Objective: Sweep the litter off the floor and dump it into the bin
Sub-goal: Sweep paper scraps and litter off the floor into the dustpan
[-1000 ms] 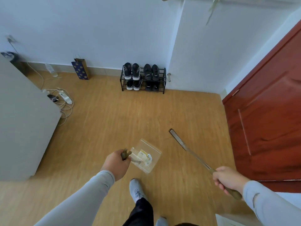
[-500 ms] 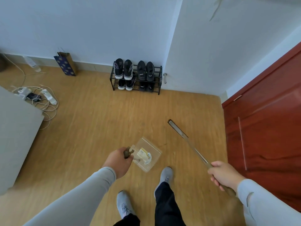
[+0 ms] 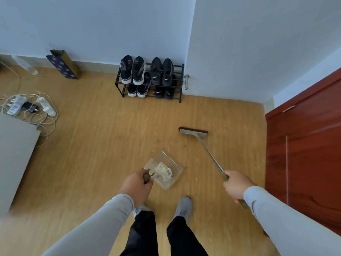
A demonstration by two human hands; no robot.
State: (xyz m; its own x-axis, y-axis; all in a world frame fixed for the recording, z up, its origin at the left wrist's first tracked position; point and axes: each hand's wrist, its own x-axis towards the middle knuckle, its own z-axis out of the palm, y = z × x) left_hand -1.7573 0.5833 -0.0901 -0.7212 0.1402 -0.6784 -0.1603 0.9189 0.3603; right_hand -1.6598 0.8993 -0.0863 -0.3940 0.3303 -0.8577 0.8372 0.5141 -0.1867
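My left hand [image 3: 137,185] is closed around the dark handle of a clear plastic dustpan [image 3: 170,163], held low over the wooden floor in front of my feet. Inside the pan lies litter [image 3: 163,170]: a yellow-and-white wrapper and crumpled paper. My right hand [image 3: 236,185] grips the metal handle of a broom [image 3: 208,152]. Its brush head [image 3: 193,131] rests on the floor ahead and to the right of the dustpan, bristles facing the far wall. No bin is in view.
A black shoe rack [image 3: 150,78] with dark shoes stands against the far wall. A patterned paper bag [image 3: 63,65] leans at the wall, left. Power strips and tangled cables [image 3: 29,108] lie by a grey cabinet [image 3: 13,156]. A red door [image 3: 306,148] fills the right side.
I have stepped forward and my view has swung right. The broom head has come down onto the floor and turned broadside. The dustpan stays in my left hand.
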